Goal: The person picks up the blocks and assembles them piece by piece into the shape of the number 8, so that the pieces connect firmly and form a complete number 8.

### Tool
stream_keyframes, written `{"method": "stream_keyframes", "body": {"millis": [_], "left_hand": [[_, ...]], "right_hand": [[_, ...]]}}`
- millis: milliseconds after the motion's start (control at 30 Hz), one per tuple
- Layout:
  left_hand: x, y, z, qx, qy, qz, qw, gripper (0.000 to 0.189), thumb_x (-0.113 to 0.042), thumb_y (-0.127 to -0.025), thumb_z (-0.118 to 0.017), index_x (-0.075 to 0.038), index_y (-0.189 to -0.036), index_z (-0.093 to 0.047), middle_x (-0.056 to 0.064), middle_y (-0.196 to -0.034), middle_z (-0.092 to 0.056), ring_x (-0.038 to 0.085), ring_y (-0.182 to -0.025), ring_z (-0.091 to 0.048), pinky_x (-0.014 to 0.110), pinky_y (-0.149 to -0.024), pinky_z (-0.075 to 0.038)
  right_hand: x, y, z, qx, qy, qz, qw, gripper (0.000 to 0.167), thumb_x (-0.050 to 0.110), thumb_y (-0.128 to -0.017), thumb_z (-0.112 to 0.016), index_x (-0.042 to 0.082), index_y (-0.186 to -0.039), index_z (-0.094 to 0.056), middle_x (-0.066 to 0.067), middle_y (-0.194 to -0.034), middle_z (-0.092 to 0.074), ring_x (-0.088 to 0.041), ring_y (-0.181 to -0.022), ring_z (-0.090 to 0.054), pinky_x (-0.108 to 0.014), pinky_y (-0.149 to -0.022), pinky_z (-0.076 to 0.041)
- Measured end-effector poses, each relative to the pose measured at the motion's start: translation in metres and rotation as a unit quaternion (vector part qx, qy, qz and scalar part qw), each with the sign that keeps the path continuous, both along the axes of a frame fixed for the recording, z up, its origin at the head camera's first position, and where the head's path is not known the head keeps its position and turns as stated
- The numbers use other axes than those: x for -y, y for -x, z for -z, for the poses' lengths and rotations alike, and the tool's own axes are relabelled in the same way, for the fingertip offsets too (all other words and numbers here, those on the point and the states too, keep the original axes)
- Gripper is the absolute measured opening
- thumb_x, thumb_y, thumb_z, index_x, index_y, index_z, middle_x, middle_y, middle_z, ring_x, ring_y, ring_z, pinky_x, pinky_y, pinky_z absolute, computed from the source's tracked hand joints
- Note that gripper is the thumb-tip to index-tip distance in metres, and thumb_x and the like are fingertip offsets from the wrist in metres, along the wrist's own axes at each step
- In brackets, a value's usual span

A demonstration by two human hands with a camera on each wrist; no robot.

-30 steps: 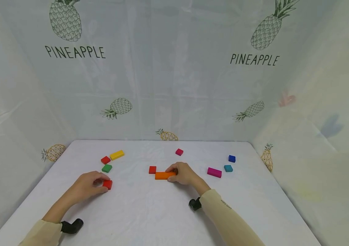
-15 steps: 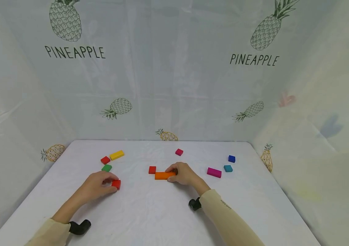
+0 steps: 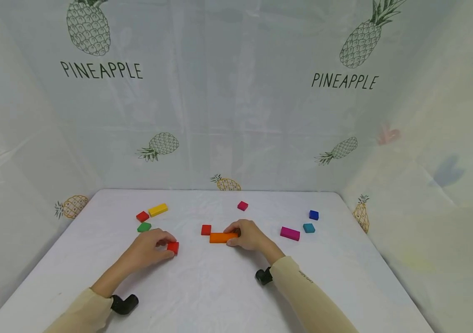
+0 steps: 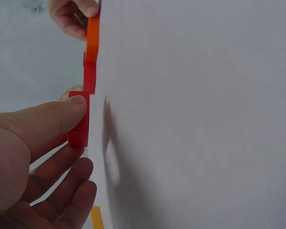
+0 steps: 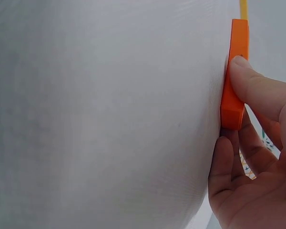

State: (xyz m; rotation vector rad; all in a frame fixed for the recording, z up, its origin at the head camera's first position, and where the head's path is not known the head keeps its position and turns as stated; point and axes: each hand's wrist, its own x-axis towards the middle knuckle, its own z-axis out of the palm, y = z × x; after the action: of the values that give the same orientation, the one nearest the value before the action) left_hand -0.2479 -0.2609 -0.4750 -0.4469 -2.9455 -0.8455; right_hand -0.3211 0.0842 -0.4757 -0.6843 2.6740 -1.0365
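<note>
Between thumb and fingers, my left hand (image 3: 150,249) pinches a small red block (image 3: 172,248). The left wrist view shows the thumb pressed on that red block (image 4: 78,119), its shadow lying on the white cloth. My right hand (image 3: 252,239) grips one end of a long orange block (image 3: 221,237) on the table. In the right wrist view the thumb lies along the orange block (image 5: 235,76). A second red block (image 3: 206,230) sits just behind the orange block's left end; whether the two touch I cannot tell.
Yellow (image 3: 158,210), red (image 3: 142,216) and green (image 3: 144,227) blocks lie at the back left. A pink block (image 3: 242,206) is at the back. Magenta (image 3: 290,233), teal (image 3: 309,228) and blue (image 3: 314,215) blocks lie on the right of the white table (image 3: 228,296).
My left hand has moved rightward with the red block, toward the orange one. The green block shows more fully behind that hand. My right hand and the orange block stay in place.
</note>
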Motion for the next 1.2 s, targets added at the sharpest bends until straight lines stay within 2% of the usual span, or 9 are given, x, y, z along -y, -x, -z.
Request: {"method": "stream_keyframes", "body": {"millis": [433,733,1200], "left_hand": [[-0.042,0.007,0.002,0.01,-0.012,0.007,0.9999,0.03,-0.024,-0.086,-0.09,-0.024,-0.113,-0.077,-0.01,-0.102,-0.068,0.014,-0.097,-0.061,0.036,-0.087,-0.057],[-0.067,0.01,-0.003,0.025,-0.023,0.009,0.9994,0.029,-0.022,-0.086,-0.09,-0.024,-0.112,-0.077,-0.009,-0.101,-0.068,0.015,-0.096,-0.061,0.039,-0.088,-0.057],[-0.084,0.017,0.006,0.025,-0.031,0.012,0.9991,0.028,-0.021,-0.085,-0.091,-0.024,-0.11,-0.078,-0.008,-0.098,-0.066,0.014,-0.093,-0.059,0.034,-0.085,-0.055]], "right_hand": [[0.0,0.001,0.002,-0.002,-0.002,-0.003,1.0,0.025,0.018,-0.094,-0.083,0.018,-0.119,-0.079,0.005,-0.109,-0.07,-0.017,-0.103,-0.057,-0.041,-0.099,-0.049],[0.001,-0.001,0.001,0.0,-0.003,0.005,1.0,0.025,0.019,-0.094,-0.083,0.018,-0.119,-0.079,0.004,-0.11,-0.069,-0.018,-0.104,-0.057,-0.042,-0.1,-0.05],[0.0,0.0,0.001,-0.006,-0.008,0.001,0.9999,0.025,0.021,-0.094,-0.084,0.019,-0.118,-0.079,0.004,-0.109,-0.069,-0.017,-0.102,-0.057,-0.041,-0.1,-0.051]]}}
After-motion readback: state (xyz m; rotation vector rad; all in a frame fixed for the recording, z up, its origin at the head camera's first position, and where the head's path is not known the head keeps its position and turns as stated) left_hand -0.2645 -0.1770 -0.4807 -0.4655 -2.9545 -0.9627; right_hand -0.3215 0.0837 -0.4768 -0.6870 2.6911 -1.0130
